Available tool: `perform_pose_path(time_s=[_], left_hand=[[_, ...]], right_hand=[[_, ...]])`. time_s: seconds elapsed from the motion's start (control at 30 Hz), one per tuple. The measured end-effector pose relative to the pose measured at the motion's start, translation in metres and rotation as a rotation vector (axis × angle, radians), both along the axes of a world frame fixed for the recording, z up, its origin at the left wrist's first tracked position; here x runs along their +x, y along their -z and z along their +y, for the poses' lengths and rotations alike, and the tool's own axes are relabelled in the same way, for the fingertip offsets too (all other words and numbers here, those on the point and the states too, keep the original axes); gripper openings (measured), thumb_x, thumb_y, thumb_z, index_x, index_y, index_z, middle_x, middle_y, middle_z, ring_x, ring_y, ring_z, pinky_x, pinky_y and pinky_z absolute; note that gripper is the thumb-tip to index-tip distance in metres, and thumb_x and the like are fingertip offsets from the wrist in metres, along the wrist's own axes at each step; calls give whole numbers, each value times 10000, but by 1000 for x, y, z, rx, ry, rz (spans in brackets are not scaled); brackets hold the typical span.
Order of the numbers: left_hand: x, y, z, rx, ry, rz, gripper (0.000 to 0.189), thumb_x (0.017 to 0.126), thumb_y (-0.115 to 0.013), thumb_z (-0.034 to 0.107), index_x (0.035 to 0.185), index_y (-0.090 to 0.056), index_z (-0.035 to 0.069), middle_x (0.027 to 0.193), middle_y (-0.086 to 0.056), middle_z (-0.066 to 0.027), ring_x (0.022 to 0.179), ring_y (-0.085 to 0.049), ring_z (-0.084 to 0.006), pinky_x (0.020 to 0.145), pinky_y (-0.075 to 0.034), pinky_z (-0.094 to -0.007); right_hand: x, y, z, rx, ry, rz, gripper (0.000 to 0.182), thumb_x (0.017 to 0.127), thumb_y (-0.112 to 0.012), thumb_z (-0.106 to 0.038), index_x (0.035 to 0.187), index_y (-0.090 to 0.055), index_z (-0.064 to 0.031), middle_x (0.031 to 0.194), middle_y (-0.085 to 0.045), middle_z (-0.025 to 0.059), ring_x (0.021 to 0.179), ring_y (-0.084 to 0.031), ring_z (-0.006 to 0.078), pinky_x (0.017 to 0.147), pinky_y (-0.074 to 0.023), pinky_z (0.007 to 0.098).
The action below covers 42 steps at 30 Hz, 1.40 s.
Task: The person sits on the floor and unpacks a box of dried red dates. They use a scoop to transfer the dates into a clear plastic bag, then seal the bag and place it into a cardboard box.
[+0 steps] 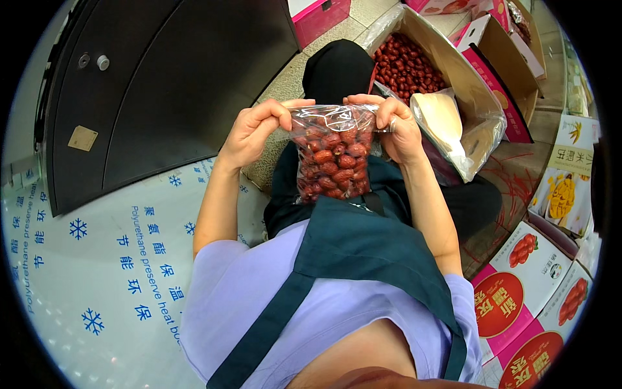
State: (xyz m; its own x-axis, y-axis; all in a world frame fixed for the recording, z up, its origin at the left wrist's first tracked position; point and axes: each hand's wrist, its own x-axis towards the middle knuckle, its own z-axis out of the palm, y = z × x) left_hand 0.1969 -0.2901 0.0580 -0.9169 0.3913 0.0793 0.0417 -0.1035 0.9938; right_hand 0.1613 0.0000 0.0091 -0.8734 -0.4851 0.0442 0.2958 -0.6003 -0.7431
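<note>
A clear plastic bag (335,165) filled with dried red jujubes hangs upright in front of my lap. My left hand (255,127) pinches the left corner of its top edge between thumb and fingers. At the opposite top corner, my right hand (399,127) grips the plastic the same way. The bag's top edge is stretched between both hands, above the fruit. Whether that edge is sealed cannot be told. Just beyond my right hand, loose jujubes (408,65) fill part of an open carton (478,104) lined with clear plastic.
A pale scoop-like object (437,116) rests at the carton's near side. More open cartons (505,53) stand behind it, and printed jujube boxes (505,287) line the right. To the left are a dark cabinet panel (204,73) and a white printed insulation board (112,262).
</note>
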Motion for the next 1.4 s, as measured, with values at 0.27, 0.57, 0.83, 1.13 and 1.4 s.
perform_pose_path(time_s=[0.27,0.57,0.83,1.13,1.4], left_hand=[[-10,-12,-7,-568,-91,564,181,728,-564,-132,768,-633,31,1062,-720,-144,871,-703,-241,720,-553,-338],[-7,-6,-3,-655,-164,700,127,731,-632,-33,840,-661,26,1005,-700,-125,879,-688,-276,766,-531,-346],[-5,15,-8,-35,-17,-118,274,846,-744,72,1071,-594,29,1007,-637,-14,932,-626,-100,848,-519,-263],[-22,14,-12,-98,32,-302,236,828,-633,-31,1056,-605,24,1015,-642,-30,935,-622,-95,839,-505,-250],[-36,-86,58,-825,120,191,387,907,-653,303,1164,-600,19,1079,-673,-152,979,-674,-265,854,-529,-369]], right_hand=[[-1,0,0,-40,-25,-41,193,888,-507,-27,698,-535,-49,1284,-561,331,1178,-587,374,1017,-471,484],[-2,4,6,40,-45,-27,223,883,-608,-202,711,-516,-93,1291,-561,311,1284,-500,432,1065,-416,543],[3,0,4,-60,-23,-51,203,881,-486,-18,685,-507,-68,1288,-556,335,1229,-547,385,1040,-443,488],[2,-3,6,-26,-41,-14,141,855,-520,-41,715,-537,-40,1277,-564,336,1160,-601,353,1018,-467,452],[1,-24,2,72,-93,39,161,819,-479,13,683,-554,-30,1234,-609,294,1112,-619,292,998,-465,392]])
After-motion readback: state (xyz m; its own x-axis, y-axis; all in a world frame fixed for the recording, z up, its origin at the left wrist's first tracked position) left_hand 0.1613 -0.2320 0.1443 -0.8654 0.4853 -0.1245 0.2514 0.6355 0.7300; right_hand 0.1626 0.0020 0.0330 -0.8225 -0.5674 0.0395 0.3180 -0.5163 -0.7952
